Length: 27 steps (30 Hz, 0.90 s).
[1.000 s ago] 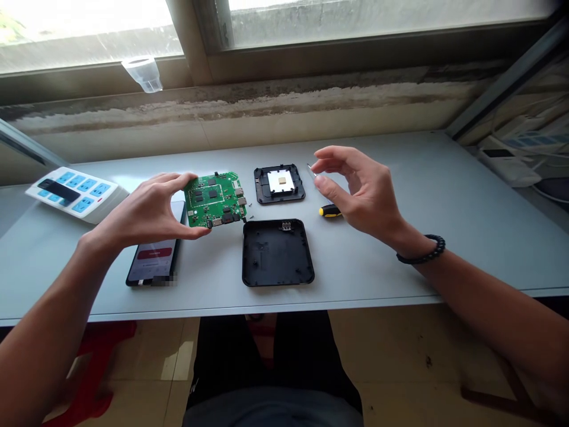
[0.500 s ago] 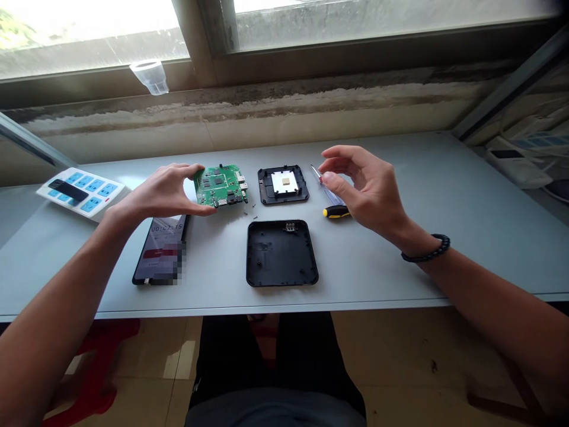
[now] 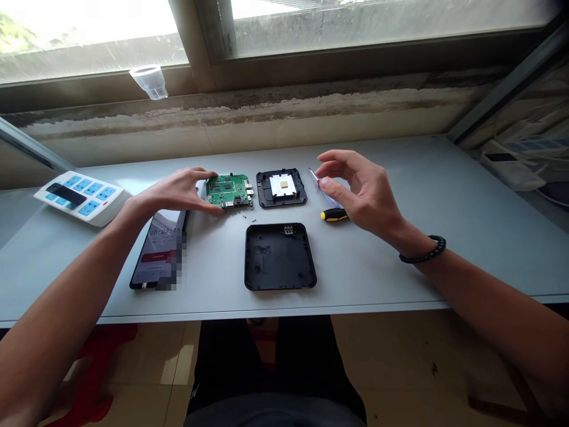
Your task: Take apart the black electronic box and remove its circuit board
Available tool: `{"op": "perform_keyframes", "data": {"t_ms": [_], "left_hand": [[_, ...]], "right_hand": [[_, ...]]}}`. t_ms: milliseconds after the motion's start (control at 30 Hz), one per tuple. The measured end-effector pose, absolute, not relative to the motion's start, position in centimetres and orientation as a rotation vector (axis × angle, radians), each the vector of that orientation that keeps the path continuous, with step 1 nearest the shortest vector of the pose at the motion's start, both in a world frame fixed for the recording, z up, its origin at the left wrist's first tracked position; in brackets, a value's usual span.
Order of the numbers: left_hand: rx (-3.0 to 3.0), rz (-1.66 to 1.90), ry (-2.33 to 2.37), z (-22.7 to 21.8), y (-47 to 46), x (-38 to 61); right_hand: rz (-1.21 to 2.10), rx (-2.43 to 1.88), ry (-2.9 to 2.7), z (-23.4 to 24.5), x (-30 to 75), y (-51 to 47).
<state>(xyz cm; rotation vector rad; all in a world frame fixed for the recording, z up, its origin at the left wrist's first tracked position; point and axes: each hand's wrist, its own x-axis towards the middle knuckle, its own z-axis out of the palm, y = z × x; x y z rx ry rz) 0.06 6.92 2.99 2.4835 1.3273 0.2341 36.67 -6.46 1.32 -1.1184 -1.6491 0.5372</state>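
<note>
Left of center, our left hand (image 3: 185,187) pinches the circuit board (image 3: 229,191), outside its still-open case (image 3: 281,258), our right hand (image 3: 365,188) spread.

Extends left arm (image 3: 95,279) and right arm (image 3: 493,299) forward, slanting inward. Grips with left hand (image 3: 181,187), fingers (image 3: 204,174) and thumb (image 3: 210,206) spread wide, thumb on the near side. Holds right hand (image 3: 362,190) half-curled, palm turned inward, thumb apart from bent fingers.

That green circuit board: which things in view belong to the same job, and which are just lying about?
Likely the job:
green circuit board, in the left hand
black case
black cover with pale square
small screws
yellow-and-black handle

Probably lying about:
phone
white power strip
clear cup
</note>
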Motion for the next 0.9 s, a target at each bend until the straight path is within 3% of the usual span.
{"op": "perform_keyframes", "data": {"t_ms": [300, 900], "left_hand": [[2.433, -0.221, 1.452, 4.3, 6.4, 1.8], [2.383, -0.294, 1.456, 4.4, 6.8, 2.2]], "right_hand": [[0.576, -1.153, -1.687, 1.5, 36.6, -6.5], [0.593, -1.211, -1.717, 1.3, 36.8, -6.2]]}}
